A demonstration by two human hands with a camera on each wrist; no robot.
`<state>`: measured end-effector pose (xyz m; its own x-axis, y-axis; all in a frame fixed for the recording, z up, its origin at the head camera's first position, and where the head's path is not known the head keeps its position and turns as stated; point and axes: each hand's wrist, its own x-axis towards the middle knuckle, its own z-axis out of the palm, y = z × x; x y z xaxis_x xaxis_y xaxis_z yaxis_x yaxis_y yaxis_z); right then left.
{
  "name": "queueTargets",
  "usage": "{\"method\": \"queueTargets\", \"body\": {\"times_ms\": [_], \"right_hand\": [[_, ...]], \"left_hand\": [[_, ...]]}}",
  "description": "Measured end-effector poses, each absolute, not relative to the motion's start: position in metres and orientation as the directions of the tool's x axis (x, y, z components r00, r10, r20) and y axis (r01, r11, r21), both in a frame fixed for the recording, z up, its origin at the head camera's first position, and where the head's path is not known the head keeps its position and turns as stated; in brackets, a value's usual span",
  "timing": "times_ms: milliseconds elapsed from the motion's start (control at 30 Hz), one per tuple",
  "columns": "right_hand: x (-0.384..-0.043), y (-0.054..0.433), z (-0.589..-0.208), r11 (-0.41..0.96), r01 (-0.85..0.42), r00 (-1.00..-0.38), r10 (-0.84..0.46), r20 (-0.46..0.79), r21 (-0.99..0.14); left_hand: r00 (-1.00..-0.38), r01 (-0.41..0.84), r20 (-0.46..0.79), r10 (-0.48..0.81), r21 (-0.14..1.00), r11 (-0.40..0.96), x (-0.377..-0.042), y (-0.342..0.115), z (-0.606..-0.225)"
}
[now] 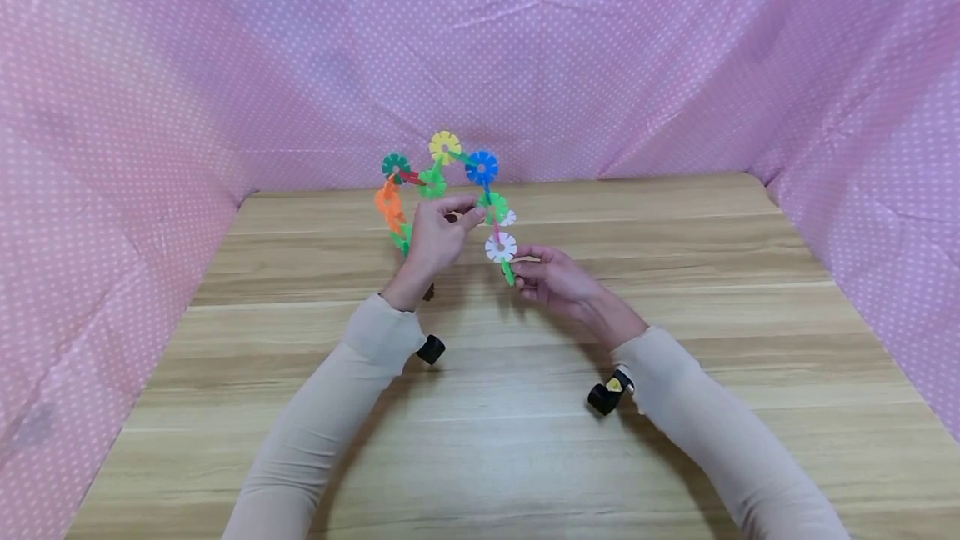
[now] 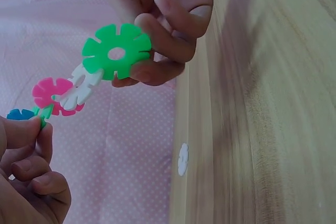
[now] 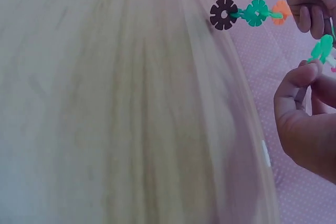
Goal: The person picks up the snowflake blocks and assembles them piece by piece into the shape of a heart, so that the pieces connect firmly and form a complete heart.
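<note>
A chain of slotted, flower-shaped plastic discs hangs in an arch above the table. At its top sit a yellow disc (image 1: 445, 147) and a blue disc (image 1: 482, 167). My left hand (image 1: 438, 233) pinches a light green disc (image 1: 492, 208) on the chain's right side. Below it come a pink disc (image 2: 51, 94) and a white disc (image 1: 501, 247). My right hand (image 1: 555, 280) grips the green disc (image 2: 116, 52) at this end by its edge. On the other side dangle orange discs (image 1: 389, 202), then green, down to a dark brown disc (image 3: 223, 14), partly hidden behind my left wrist in the head view.
A loose white disc (image 2: 183, 159) lies near the far edge of the wooden table (image 1: 525, 440). Pink dotted cloth (image 1: 540, 65) hangs behind the table and along both sides. Black wrist cameras (image 1: 604, 398) stick out from under both sleeves.
</note>
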<state>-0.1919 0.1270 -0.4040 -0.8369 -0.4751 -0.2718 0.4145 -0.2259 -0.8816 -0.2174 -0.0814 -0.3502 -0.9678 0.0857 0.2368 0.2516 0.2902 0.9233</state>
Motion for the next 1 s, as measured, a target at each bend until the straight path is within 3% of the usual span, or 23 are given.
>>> {"method": "queueTargets", "body": {"times_ms": [233, 433, 600, 800, 1000], "right_hand": [[-0.186, 0.127, -0.398, -0.131, 0.317, -0.856, -0.466, -0.224, -0.939], [-0.181, 0.122, -0.396, 0.001, 0.065, -0.871, -0.488, -0.057, -0.998], [-0.179, 0.117, -0.396, 0.166, -0.179, -0.897, -0.432, 0.092, -0.970], [-0.178, 0.121, -0.393, 0.443, -0.470, -0.862, -0.416, 0.290, -0.763], [-0.179, 0.128, -0.389, 0.588, -0.713, -0.696, -0.531, 0.483, -0.382]], "left_hand": [[-0.976, 0.220, 0.211, 0.062, 0.923, 0.315, -0.217, -0.082, -0.348], [-0.978, 0.210, 0.200, 0.065, 0.926, 0.315, -0.218, -0.081, -0.346], [-0.977, 0.214, 0.198, 0.081, 0.925, 0.314, -0.219, -0.081, -0.346], [-0.979, 0.204, 0.191, 0.072, 0.919, 0.337, -0.219, -0.081, -0.344], [-0.980, 0.197, 0.182, 0.075, 0.916, 0.350, -0.220, -0.081, -0.343]]}}
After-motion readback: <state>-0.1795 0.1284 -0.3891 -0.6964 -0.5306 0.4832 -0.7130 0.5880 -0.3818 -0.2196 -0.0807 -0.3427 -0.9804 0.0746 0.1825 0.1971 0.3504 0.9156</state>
